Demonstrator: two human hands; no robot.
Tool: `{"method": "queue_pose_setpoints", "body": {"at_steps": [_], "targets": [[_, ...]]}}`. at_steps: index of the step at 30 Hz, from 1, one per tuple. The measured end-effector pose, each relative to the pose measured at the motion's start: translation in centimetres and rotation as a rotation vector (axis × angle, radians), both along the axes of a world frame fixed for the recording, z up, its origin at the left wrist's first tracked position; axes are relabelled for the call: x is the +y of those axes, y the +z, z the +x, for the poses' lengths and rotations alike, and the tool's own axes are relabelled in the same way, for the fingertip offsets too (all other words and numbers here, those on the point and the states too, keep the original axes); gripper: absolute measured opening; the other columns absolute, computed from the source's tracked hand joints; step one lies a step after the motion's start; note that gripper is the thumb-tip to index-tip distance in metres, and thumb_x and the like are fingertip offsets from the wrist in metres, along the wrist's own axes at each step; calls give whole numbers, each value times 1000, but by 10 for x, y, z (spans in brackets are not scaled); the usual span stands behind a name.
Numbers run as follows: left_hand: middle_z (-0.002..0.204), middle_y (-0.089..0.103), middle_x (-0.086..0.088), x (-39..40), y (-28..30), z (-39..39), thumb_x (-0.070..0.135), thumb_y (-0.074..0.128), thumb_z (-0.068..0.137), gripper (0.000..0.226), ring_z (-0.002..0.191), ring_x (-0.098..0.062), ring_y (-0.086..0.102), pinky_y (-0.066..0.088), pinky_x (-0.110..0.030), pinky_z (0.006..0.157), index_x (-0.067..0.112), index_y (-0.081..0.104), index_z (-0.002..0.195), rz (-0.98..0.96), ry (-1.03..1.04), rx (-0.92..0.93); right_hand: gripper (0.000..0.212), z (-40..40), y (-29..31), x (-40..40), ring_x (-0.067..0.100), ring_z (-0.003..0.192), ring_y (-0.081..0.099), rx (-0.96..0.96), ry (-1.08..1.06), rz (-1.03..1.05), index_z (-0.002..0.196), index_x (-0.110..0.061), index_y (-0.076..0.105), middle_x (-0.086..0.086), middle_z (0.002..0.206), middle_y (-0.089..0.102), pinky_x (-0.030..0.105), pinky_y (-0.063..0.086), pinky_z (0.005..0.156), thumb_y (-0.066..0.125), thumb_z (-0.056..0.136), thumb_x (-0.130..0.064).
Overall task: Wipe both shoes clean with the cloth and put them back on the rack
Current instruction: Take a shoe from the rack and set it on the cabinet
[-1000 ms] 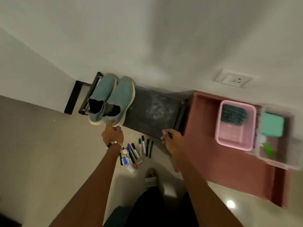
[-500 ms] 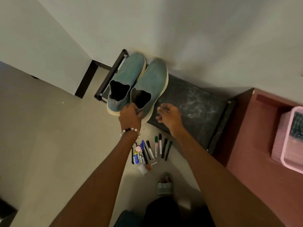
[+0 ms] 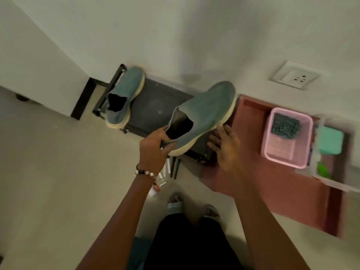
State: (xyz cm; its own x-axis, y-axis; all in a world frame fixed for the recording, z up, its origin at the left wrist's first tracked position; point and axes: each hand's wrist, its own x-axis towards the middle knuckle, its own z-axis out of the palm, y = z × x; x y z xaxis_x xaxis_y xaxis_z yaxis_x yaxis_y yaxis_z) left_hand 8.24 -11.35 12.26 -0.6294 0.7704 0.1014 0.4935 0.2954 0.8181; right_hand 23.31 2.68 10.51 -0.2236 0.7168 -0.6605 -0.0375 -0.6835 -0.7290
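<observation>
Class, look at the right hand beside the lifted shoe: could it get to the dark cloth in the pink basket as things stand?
Probably yes. The right hand is open and holds nothing, the pink basket has no lid, and nothing lies between them. The dark cloth lies uncovered inside.

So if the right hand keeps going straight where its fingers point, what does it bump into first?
Most likely the lifted shoe. The right hand has straight fingers aimed up at its pale sole edge, about touching already, though depth is hard to judge. The left hand grips the heel.

Dim, flat indoor light, soft motion blur throughout, wide-angle bending at edges.
</observation>
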Motion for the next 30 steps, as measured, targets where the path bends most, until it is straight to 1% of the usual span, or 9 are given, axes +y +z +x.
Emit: {"method": "queue_pose_setpoints", "body": {"at_steps": [4, 8, 11, 15, 17, 19, 23, 27, 30], "targets": [[106, 70, -5, 23, -7, 54, 11, 77, 68, 14, 101, -5, 61, 47, -18, 85, 7, 63, 67, 44, -201, 44, 52, 95, -8, 9, 26, 107, 64, 50, -199, 165, 131, -19, 49, 4, 122, 65, 41, 55, 82, 69, 85, -33], [113, 68, -2, 50, -39, 112, 6, 83, 66, 17, 101, -5, 63, 51, -21, 85, 5, 66, 71, 77, -336, 78, 71, 184, -37, 15, 27, 114, 61, 85, -409, 395, 136, -15, 47, 8, 127, 62, 57, 47, 95, 78, 75, -33], [108, 70, 2, 64, -66, 143, 5, 83, 67, 19, 103, -5, 65, 54, -25, 85, 10, 67, 75, 133, -397, 11, 62, 239, -67, 12, 29, 116, 60, 57, -491, 487, 133, -11, 48, 8, 126, 63, 59, 45, 97, 75, 78, -26], [96, 73, -3, 72, -96, 172, 18, 83, 67, 20, 94, -16, 68, 56, -38, 81, 16, 66, 75, 151, -472, 137, 47, 283, -105, -1, 26, 102, 67, 4, -541, 537, 128, -10, 51, 6, 110, 69, 47, 55, 84, 69, 85, -19], [98, 72, -5, 60, -111, 194, 15, 84, 67, 22, 94, -15, 68, 55, -41, 82, 17, 65, 76, 213, -462, 201, 39, 309, -123, -20, 16, 71, 67, 35, -562, 612, 122, -9, 49, 3, 84, 68, 32, 56, 61, 66, 88, -15], [95, 71, -3, 57, -105, 194, 12, 84, 66, 22, 92, -10, 67, 55, -31, 84, 14, 65, 78, 221, -419, 187, 32, 312, -128, -20, 8, 51, 58, 16, -570, 642, 117, -11, 47, 3, 71, 60, 24, 51, 49, 63, 89, -9], [81, 64, 12, 27, -92, 222, 13, 84, 66, 23, 78, 1, 59, 47, -7, 73, 15, 67, 80, 206, -378, 246, 32, 331, -140, -52, 7, 51, 55, 46, -530, 666, 114, -11, 45, 5, 72, 55, 21, 50, 48, 63, 88, -3], [89, 70, 3, 12, -96, 240, 12, 85, 62, 25, 86, -14, 65, 49, -14, 74, 21, 65, 74, 130, -358, 266, 35, 344, -144, -73, 8, 53, 55, 48, -513, 556, 110, -13, 42, 9, 81, 58, 22, 51, 50, 65, 86, -2], [96, 71, 0, 9, -110, 245, 8, 85, 60, 26, 90, -21, 67, 54, -34, 82, 18, 66, 74, 100, -347, 230, 38, 351, -148, -78, 12, 62, 62, -29, -482, 528, 113, -13, 44, 13, 92, 63, 26, 56, 59, 67, 85, -2]]}}
